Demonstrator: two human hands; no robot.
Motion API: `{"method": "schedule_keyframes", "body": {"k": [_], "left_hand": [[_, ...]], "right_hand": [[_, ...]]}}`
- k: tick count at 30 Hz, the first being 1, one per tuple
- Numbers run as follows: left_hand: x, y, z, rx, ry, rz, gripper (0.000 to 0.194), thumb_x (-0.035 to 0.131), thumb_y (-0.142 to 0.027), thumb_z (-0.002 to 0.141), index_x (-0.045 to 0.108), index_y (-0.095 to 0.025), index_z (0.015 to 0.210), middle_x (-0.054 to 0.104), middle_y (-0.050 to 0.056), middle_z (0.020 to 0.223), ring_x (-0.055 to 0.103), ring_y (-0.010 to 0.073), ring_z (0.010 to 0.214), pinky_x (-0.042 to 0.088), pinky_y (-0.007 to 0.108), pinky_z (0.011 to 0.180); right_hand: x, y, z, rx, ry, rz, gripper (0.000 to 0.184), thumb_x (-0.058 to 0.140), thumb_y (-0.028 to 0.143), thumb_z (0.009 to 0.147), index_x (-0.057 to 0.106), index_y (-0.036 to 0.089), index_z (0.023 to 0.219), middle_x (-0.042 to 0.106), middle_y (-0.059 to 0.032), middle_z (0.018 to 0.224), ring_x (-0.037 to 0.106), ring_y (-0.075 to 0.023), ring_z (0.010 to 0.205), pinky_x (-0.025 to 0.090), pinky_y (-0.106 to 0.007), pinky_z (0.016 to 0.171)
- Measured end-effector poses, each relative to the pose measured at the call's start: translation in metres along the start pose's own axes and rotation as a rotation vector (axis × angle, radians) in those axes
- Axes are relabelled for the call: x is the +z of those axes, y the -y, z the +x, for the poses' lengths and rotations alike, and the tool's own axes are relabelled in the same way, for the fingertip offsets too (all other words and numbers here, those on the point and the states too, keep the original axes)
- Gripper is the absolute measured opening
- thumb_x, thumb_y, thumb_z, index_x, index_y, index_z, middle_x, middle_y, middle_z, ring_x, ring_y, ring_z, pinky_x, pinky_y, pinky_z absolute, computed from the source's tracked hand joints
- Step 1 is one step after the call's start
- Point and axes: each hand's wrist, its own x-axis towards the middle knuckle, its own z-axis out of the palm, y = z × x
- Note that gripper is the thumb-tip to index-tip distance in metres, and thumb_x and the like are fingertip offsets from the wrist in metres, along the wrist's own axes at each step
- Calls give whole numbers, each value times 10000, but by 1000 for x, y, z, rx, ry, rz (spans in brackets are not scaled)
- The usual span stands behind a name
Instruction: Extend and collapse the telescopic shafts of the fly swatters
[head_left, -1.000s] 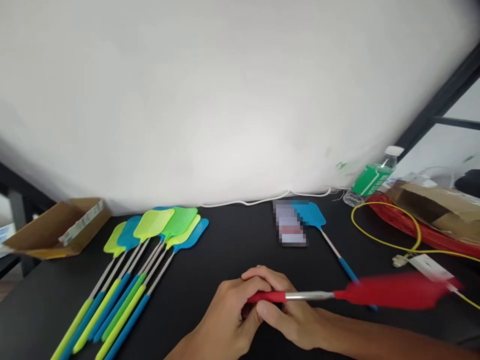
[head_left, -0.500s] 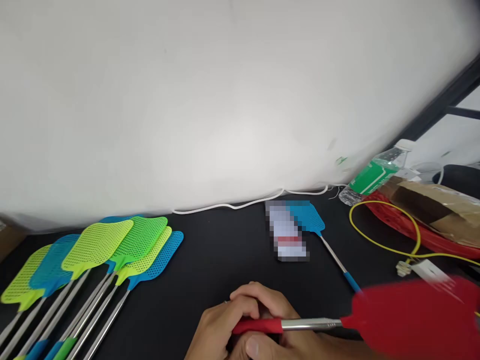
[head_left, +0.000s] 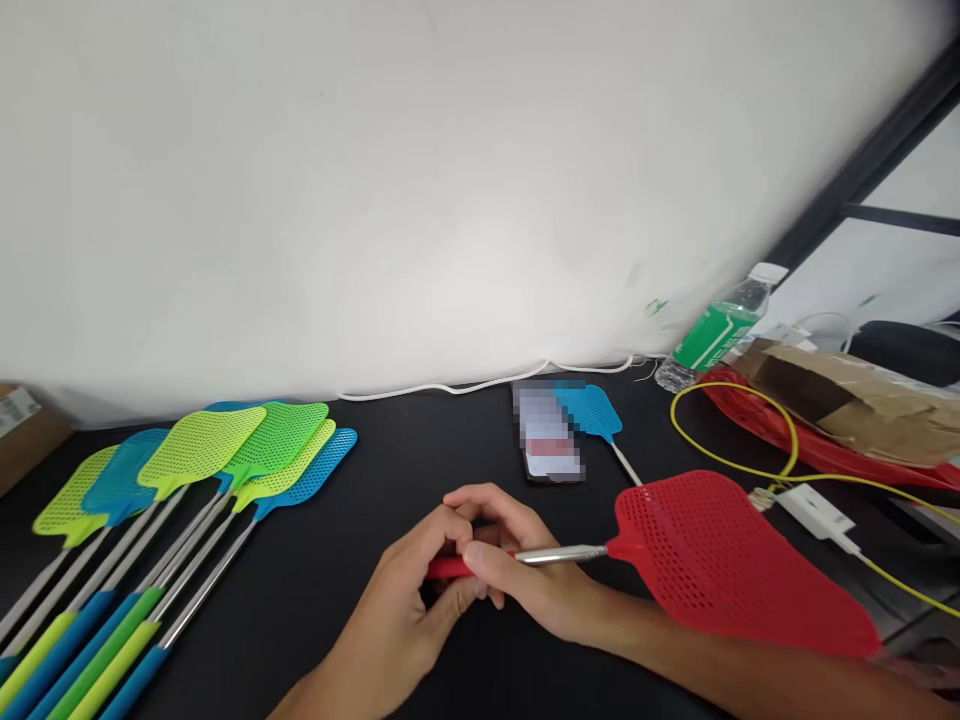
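A red fly swatter (head_left: 731, 555) with a short metal rod lies across both my hands, its perforated head out to the right above my right forearm. My left hand (head_left: 416, 590) is closed around the red grip. Beside it, my right hand (head_left: 529, 570) is closed over the same grip, thumb on top near the metal rod. Past the red head lies a blue fly swatter (head_left: 598, 412), its lower part hidden. A phone (head_left: 547, 440), blurred out, rests against it. To the left, several yellow, green and blue fly swatters (head_left: 202, 450) lie fanned and overlapping on the table.
The black table (head_left: 420, 450) runs back to a white wall with a white cable (head_left: 450, 388) along its foot. At right stand a green-labelled bottle (head_left: 716, 335), a yellow cable (head_left: 795, 440) with a white adapter (head_left: 817, 515), and brown packaging (head_left: 862, 400). A cardboard box (head_left: 30, 440) sits far left.
My right thumb has moved on top of the red grip. The red swatter's head has turned to show its broad perforated face. The camera view has shifted, bringing the left swatters closer.
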Motion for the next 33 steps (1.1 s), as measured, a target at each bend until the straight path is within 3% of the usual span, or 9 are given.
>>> {"method": "schedule_keyframes", "body": {"k": [3, 7, 11, 13, 17, 22, 28, 31, 33], "left_hand": [[0, -4, 1, 29, 9, 9, 110, 551, -227, 998, 584, -204, 895, 689, -1, 849, 652, 133, 780, 488, 222, 728], [-2, -4, 1, 99, -15, 82, 318, 421, -230, 1050, 617, -182, 804, 681, 7, 804, 631, 119, 741, 462, 221, 719], [-4, -6, -1, 78, -23, -13, 118, 465, -265, 1037, 570, -212, 1042, 688, -1, 825, 649, 136, 742, 481, 247, 720], [-4, -8, -2, 54, -18, -18, 118, 536, -268, 1006, 532, -221, 1114, 702, 11, 895, 663, 155, 799, 494, 269, 754], [-5, -8, -3, 45, -26, 57, 82, 558, -271, 993, 596, -200, 1010, 712, 24, 918, 668, 166, 857, 493, 283, 812], [-11, -5, -5, 50, -164, 116, 404, 427, -366, 1045, 607, -170, 742, 645, 16, 718, 594, 133, 678, 458, 257, 690], [-14, -3, -7, 22, -188, -41, 162, 577, -328, 969, 573, -215, 1085, 687, 19, 916, 647, 164, 796, 501, 284, 737], [-15, -1, -8, 29, -154, 33, 119, 602, -315, 955, 612, -197, 953, 691, 18, 870, 647, 164, 799, 489, 275, 743], [-16, -1, -9, 41, -180, 68, 265, 517, -352, 1005, 635, -179, 842, 680, 18, 792, 630, 151, 747, 474, 267, 725]], "right_hand": [[1, 0, -1, -12, 7, -16, 417, 672, 395, 936, 579, 300, 1332, 578, -32, 1058, 558, -99, 695, 449, -208, 533], [5, 2, -2, -27, 21, -57, 421, 653, 425, 947, 574, 289, 1337, 578, -30, 1013, 565, -105, 695, 443, -206, 518], [5, 1, 3, -66, 36, -55, 430, 654, 452, 943, 579, 257, 1319, 580, -20, 948, 563, -99, 653, 428, -194, 479], [3, -1, 7, -95, 7, -12, 408, 638, 458, 951, 586, 241, 1292, 587, -28, 985, 560, -89, 624, 435, -201, 474], [4, -3, 11, -119, -51, 20, 391, 569, 469, 986, 585, 224, 1291, 570, 1, 837, 559, -110, 621, 442, -213, 488], [23, -1, 19, -148, -61, -129, 347, 573, 419, 987, 616, 237, 1280, 595, -11, 872, 567, -120, 681, 411, -210, 505], [33, -3, 36, -172, -125, -125, 328, 509, 453, 1006, 671, 211, 1157, 586, -11, 803, 509, -121, 622, 380, -231, 493], [29, -5, 35, -187, -129, -109, 341, 505, 456, 1007, 669, 210, 1176, 569, 3, 751, 496, -118, 599, 393, -238, 512], [28, -6, 33, -191, -93, -121, 353, 506, 458, 1007, 660, 202, 1195, 554, 9, 721, 511, -125, 609, 394, -237, 514]]}}
